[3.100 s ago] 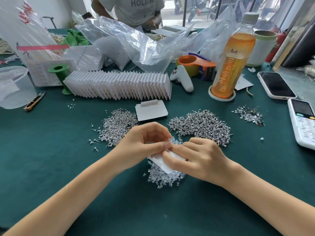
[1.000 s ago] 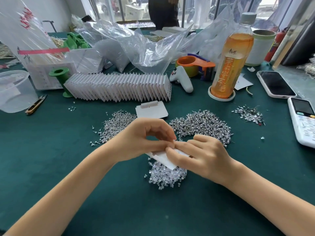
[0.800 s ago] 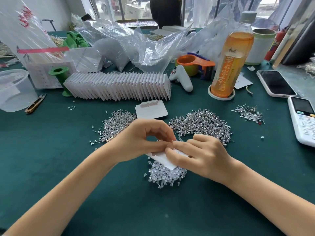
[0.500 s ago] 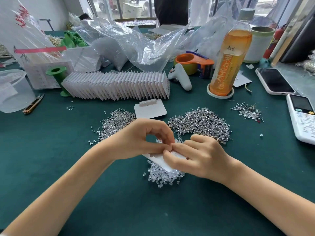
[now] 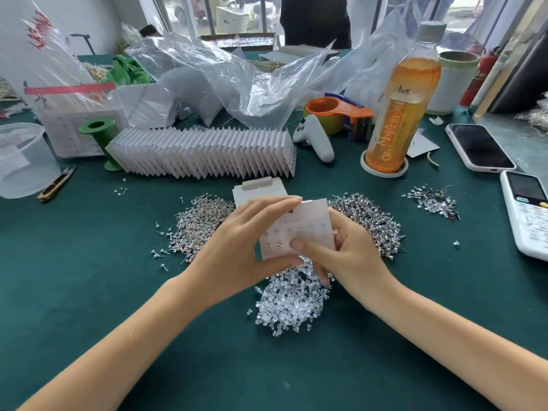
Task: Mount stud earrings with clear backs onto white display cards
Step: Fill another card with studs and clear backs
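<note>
I hold the display card (image 5: 299, 229) upright over the clear backs (image 5: 292, 304): left hand (image 5: 246, 250) grips its left edge, right hand (image 5: 344, 253) pinches the lower right. Best to support behind each hole while seating. Stud piles (image 5: 367, 221) flank it; blank card (image 5: 258, 189) behind, bottle (image 5: 400, 114) well clear on the counter (image 5: 89, 292).

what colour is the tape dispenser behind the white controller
Orange tape dispenser, clearest in the head view.
</note>
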